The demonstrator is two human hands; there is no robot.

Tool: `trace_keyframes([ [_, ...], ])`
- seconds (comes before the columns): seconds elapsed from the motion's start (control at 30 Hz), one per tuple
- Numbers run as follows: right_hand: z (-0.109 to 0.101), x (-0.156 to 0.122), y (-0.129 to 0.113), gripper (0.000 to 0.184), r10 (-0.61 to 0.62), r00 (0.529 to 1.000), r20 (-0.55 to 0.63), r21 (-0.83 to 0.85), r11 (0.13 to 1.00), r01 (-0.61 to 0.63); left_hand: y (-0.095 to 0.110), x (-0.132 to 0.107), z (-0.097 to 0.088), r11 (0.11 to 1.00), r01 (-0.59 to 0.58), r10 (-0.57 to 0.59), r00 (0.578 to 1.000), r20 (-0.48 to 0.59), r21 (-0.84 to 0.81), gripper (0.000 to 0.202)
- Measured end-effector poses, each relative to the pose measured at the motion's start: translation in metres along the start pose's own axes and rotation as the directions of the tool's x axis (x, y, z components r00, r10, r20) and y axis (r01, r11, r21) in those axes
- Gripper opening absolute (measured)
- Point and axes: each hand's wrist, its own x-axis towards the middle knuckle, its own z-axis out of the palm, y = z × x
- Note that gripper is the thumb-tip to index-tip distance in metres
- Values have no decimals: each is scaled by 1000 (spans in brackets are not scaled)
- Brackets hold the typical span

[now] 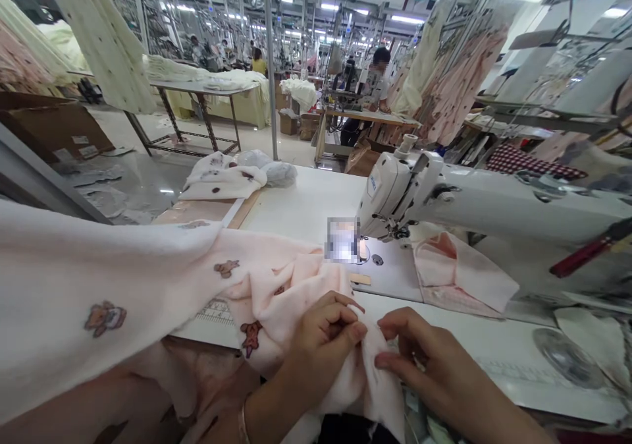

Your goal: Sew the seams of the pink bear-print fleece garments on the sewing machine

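A long piece of pale pink fleece fabric point(162, 266) with printed bear figures runs across from the left and bunches up in front of the sewing machine point(444, 187). My left hand point(328, 329) is closed on the fabric's edge, thumb against fingers. Just to its right, my right hand point(419, 348) is beside the hanging edge, its thumb and bent fingers apart with a gap between the tips. The fabric drapes down over the table's front edge between my arms. The needle area is blurred out under a bright light.
A folded pink fabric piece point(459, 273) lies right of the needle plate. White printed fabric point(224, 177) and a plastic bag point(276, 170) rest at the table's far left. Red-handled scissors or a similar tool point(587, 253) hang at right. Another person point(378, 78) works beyond.
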Motion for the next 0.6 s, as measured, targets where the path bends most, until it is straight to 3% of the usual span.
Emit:
trace_keyframes([
  [0.1, 6, -2, 0, 10, 15, 999, -52, 62, 998, -12, 6, -3, -1, 999, 32, -31, 999, 32, -16, 13],
  [0.23, 6, -1, -1, 10, -22, 996, -81, 100, 995, 31, 17, -7, 0, 987, -61, 51, 996, 73, 150, 23],
  [0.33, 6, 0, 2, 8, -30, 996, -89, 155, 987, 44, 20, -7, 1, 977, -46, 21, 993, 120, 207, 15],
  [0.5, 11, 4, 9, 8, 40, 994, -101, 327, 945, -5, 15, -1, -4, 983, 149, -122, 965, 231, -103, 16],
  [0.6, 8, 3, 3, 14, 46, 989, -139, 308, 951, -1, 13, 0, -5, 947, 210, -156, 962, 225, -241, 19],
])
